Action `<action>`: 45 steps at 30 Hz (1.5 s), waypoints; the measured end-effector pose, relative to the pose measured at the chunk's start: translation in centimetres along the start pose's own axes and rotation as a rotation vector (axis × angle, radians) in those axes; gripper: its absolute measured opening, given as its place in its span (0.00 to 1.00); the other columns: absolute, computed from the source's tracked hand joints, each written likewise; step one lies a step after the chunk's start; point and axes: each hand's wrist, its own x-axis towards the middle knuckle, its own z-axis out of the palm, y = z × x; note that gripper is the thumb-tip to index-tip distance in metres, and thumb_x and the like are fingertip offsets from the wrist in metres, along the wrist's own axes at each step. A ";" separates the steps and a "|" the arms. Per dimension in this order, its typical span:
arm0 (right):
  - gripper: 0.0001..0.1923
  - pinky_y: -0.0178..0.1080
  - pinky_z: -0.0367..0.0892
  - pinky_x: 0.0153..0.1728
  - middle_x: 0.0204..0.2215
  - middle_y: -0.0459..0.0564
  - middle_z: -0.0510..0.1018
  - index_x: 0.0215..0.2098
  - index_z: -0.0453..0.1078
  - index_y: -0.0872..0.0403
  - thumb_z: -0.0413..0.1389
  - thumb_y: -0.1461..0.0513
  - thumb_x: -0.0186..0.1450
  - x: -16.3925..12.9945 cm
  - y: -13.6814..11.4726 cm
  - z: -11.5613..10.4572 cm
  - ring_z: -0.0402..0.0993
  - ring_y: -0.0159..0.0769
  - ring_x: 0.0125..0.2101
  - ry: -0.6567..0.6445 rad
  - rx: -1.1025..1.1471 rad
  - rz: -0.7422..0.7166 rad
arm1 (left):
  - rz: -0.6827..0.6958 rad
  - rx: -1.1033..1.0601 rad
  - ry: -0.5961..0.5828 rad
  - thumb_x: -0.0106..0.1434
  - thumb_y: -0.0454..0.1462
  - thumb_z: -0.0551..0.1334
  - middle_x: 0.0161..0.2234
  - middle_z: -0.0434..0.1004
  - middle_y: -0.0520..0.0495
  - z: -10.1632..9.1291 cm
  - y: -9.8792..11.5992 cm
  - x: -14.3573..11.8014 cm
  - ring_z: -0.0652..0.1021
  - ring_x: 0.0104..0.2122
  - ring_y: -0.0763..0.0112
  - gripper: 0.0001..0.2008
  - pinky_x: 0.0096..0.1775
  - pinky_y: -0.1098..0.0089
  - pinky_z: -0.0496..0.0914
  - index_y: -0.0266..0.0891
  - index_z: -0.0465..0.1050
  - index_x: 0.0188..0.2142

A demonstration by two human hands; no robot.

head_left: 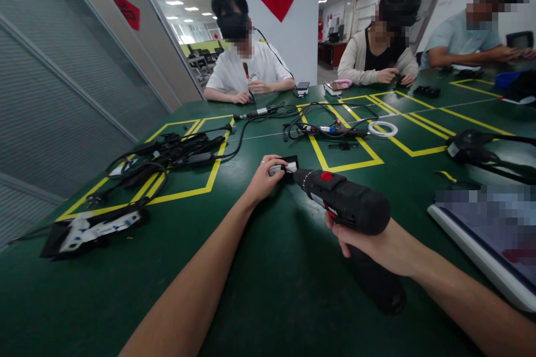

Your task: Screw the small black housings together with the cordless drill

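Cordless drill (347, 201) gripped in the right hand (377, 245), its nose at a small black part (288, 167).
Left hand (263, 178) pinches that part on the green table (272, 290); if the bit slips, I'd fear for those fingers (274, 170). Loose cables (176, 150) beyond could snag.

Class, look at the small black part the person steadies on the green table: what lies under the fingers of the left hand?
The left hand pins a small black part with a white piece showing. The black cordless drill points at it. Its underside is hidden.
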 end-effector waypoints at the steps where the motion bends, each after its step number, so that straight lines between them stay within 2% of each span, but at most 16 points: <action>1: 0.09 0.40 0.65 0.35 0.23 0.44 0.73 0.38 0.68 0.54 0.55 0.58 0.62 -0.1 0.0 -0.1 0.71 0.35 0.27 0.006 -0.006 -0.005 | 0.000 -0.006 0.000 0.60 0.36 0.56 0.50 0.65 0.44 0.0 0.0 0.0 0.66 0.55 0.65 0.12 0.59 0.61 0.58 0.41 0.73 0.42; 6: 0.08 0.41 0.65 0.35 0.26 0.45 0.73 0.38 0.68 0.54 0.53 0.59 0.63 0.0 0.0 -0.3 0.69 0.34 0.26 -0.013 0.013 -0.056 | 0.004 -0.012 0.009 0.60 0.35 0.56 0.50 0.65 0.44 0.0 0.1 -0.1 0.66 0.55 0.65 0.12 0.59 0.60 0.59 0.41 0.73 0.42; 10: 0.07 0.40 0.66 0.34 0.28 0.45 0.73 0.39 0.67 0.54 0.54 0.60 0.63 0.2 0.0 -0.2 0.70 0.33 0.26 -0.055 0.057 -0.050 | 0.007 -0.015 0.005 0.59 0.36 0.57 0.50 0.66 0.44 0.0 0.3 -0.1 0.67 0.54 0.64 0.11 0.59 0.60 0.59 0.41 0.74 0.41; 15: 0.07 0.39 0.66 0.34 0.29 0.45 0.73 0.38 0.67 0.54 0.55 0.59 0.63 0.3 0.1 0.0 0.70 0.32 0.26 -0.038 0.046 -0.041 | 0.016 -0.039 0.005 0.59 0.35 0.57 0.49 0.66 0.45 0.1 0.2 -0.1 0.67 0.54 0.65 0.11 0.59 0.61 0.59 0.41 0.74 0.40; 20: 0.07 0.39 0.66 0.34 0.27 0.44 0.72 0.38 0.67 0.54 0.54 0.60 0.64 0.1 -0.1 -0.1 0.70 0.32 0.26 -0.058 0.055 -0.054 | 0.004 -0.026 -0.002 0.59 0.35 0.57 0.50 0.66 0.44 0.1 0.2 -0.1 0.67 0.54 0.65 0.11 0.59 0.60 0.59 0.41 0.74 0.41; 28: 0.07 0.40 0.66 0.34 0.28 0.45 0.73 0.39 0.67 0.54 0.54 0.59 0.64 0.1 -0.1 -0.1 0.71 0.34 0.27 -0.057 0.047 -0.044 | -0.009 -0.045 0.006 0.63 0.41 0.55 0.49 0.66 0.44 0.2 0.2 0.0 0.67 0.54 0.65 0.12 0.59 0.60 0.59 0.41 0.74 0.40; 45: 0.07 0.39 0.65 0.32 0.24 0.43 0.72 0.37 0.68 0.54 0.54 0.59 0.63 0.3 0.3 0.1 0.70 0.34 0.25 -0.039 0.033 -0.035 | 0.006 -0.031 0.005 0.62 0.39 0.54 0.49 0.66 0.44 0.1 0.3 -0.1 0.67 0.54 0.64 0.12 0.59 0.59 0.60 0.41 0.74 0.41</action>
